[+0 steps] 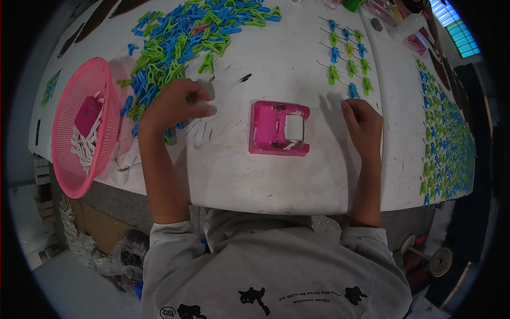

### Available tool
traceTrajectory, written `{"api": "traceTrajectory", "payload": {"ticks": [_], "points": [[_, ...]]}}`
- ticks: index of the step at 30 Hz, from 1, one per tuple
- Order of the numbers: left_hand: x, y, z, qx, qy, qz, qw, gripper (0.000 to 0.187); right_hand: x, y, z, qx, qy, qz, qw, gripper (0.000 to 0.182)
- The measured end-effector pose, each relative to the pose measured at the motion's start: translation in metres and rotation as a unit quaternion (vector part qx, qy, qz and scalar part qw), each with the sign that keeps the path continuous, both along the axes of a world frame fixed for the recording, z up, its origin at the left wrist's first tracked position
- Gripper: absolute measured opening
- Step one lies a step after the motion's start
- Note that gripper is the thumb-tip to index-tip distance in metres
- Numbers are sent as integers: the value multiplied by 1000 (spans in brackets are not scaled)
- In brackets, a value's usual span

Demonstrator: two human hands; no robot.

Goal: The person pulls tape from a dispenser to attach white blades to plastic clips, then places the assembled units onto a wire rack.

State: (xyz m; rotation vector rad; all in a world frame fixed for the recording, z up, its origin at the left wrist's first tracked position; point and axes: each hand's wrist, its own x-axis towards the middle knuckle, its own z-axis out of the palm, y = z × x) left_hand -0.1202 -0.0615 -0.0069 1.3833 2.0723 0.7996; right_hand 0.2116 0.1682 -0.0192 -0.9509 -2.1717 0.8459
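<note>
My left hand [172, 103] is at the near edge of the heap of blue and green plastic clips [178, 42], thumb and forefinger curved with a gap between their tips. Closed, with the thumb against the bent fingers, my right hand [364, 125] is just below a blue clip [353, 91]. Its palm side is hidden. That clip ends the middle column of a small group of clips, where thin pale strips stick out from several. Between my hands sits a pink plastic holder [265, 127] with a white block or roll [295, 128] in it.
At the left table edge leans a pink basket [62, 133] containing white strips and a dark pink piece [88, 116]. Dense rows of clips [446, 143] cover the far right. A white bottle [408, 27] lies at the back right, near plastic bags.
</note>
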Motion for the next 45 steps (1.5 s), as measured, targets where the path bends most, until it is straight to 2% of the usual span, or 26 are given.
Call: {"api": "traceTrajectory", "payload": {"ticks": [1, 2, 4, 8, 10, 11, 13, 14, 16, 17, 19, 20, 21, 22, 24, 25, 27, 29, 31, 33, 35, 37, 39, 45], "points": [[2, -1, 2, 35, 49, -7, 998, 23, 0, 0, 0, 0, 0, 1, 1000, 15], [1, -2, 1, 35, 49, -6, 998, 23, -1, -1, 0, 2, -2, 5, 1000, 15], [-2, -2, -1, -50, 17, -4, 999, 26, -1, -1, 0, 3, -4, 8, 1000, 15], [-3, -2, 3, -73, 25, -13, 997, 25, -2, -2, 2, -8, -12, 9, 1000, 14], [0, -5, 13, 0, -43, -32, 999, 21, -2, -3, 4, -7, -18, 8, 1000, 14], [0, -9, 21, 1, -44, -33, 998, 21, -2, -3, 4, -11, -17, 8, 1000, 14], [0, -18, 32, 149, -139, -63, 977, 19, -2, -3, 4, -15, -17, 4, 1000, 14], [4, -19, 33, 150, -141, -66, 976, 19, -2, -2, 3, 4, -7, 1, 1000, 15], [15, -14, 32, 294, -271, -146, 905, 15, -4, -7, 3, 25, 1, -2, 1000, 15], [23, -7, 30, 295, -273, -146, 904, 15, -7, -11, 6, 24, 27, 6, 999, 16], [46, 11, 24, 314, -261, -167, 897, 12, -13, -24, 13, 24, 47, 16, 998, 17], [54, 19, 22, 315, -266, -165, 896, 12, -16, -32, 18, -46, 103, 71, 991, 19], [61, 26, 20, 297, -210, -190, 912, 14, -18, -38, 19, -119, 159, 123, 972, 20], [68, 32, 17, 275, -154, -215, 924, 16, -19, -42, 18, -124, 153, 122, 973, 20], [79, 39, 13, 279, -137, -228, 923, 17, -20, -47, 12, -154, 143, 199, 957, 20], [83, 41, 12, 289, -109, -244, 919, 18, -19, -46, 10, -158, 141, 196, 958, 20], [89, 42, 11, 294, -89, -229, 924, 19, -16, -42, 7, -114, 95, 268, 952, 21], [93, 44, 10, 304, -65, -214, 926, 21, -16, -39, 4, -91, 109, 257, 956, 20], [96, 47, 4, 379, -3, -176, 909, 16, -16, -40, 4, -63, 124, 251, 958, 20], [96, 51, -1, 405, 17, -176, 897, 16, -20, -45, 3, -64, 128, 192, 971, 14], [98, 52, -1, 430, 35, -174, 885, 17, -25, -49, -2, -46, 129, 186, 973, 13], [105, 53, -2, 454, 76, -133, 878, 20, -29, -53, -3, -31, 126, 176, 976, 13], [111, 55, -3, 460, 72, -125, 876, 20, -34, -57, -2, 67, 128, 181, 973, 14], [121, 58, -4, 471, 66, -112, 873, 21, -36, -62, -5, 16, 146, 169, 975, 17]]}}
